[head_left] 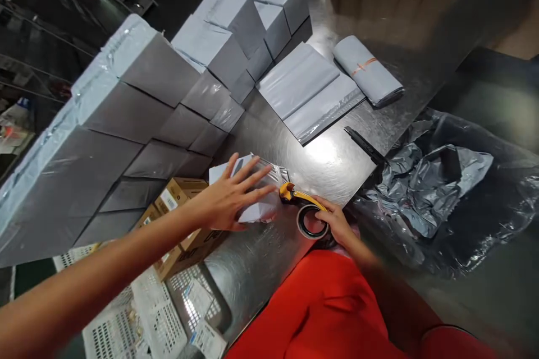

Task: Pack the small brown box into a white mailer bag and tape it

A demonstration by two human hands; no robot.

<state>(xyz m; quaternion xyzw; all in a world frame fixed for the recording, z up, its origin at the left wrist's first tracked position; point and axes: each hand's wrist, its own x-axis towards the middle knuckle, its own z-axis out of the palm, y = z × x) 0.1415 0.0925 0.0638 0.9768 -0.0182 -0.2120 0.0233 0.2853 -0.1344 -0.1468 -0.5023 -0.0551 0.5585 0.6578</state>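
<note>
My left hand (240,193) lies with its fingers spread on a white wrapped package (256,210) on the metal table (269,255). In my right hand (332,219) is a yellow tape dispenser (309,199), fingers wrapped round its handle, with a tape roll (312,222) on it. The dispenser's head is at the package's right end, where clear plastic shows wrinkles. My left hand covers much of the package. Brown cardboard boxes (174,193) stand just left of the package, partly behind my left forearm.
Stacked white parcels (138,106) form a wall on the left. Flat mailer bags (309,90), a rolled bundle of bags (366,70) and a black box cutter (364,145) lie farther back. Crumpled plastic (433,185) fills a bag at right. White perforated baskets (158,311) stand at lower left.
</note>
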